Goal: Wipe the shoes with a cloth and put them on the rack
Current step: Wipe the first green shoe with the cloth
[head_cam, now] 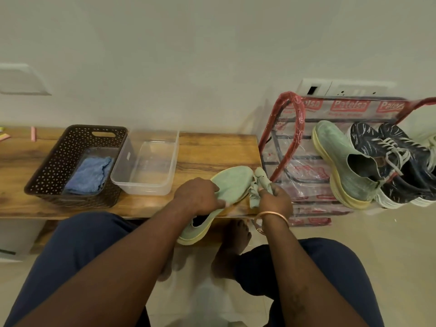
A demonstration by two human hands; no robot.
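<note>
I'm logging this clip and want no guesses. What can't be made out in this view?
Head view: left hand covers the middle of the pale green slip-on shoe.
Head view: right hand bunches the pale green cloth, hiding its spread.
Head view: right edge cuts off the red-framed plastic-wrapped shoe rack.
Head view: clear plastic tub, water or not, too faint.

"Patelsa" red labels on rack cover (349,109).

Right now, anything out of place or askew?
Nothing spilled or damaged. On the rack, the green shoe lies tilted against the dark blue shoes, not flat. The shoe being wiped overhangs the bench edge, though the left hand holds it.
</note>
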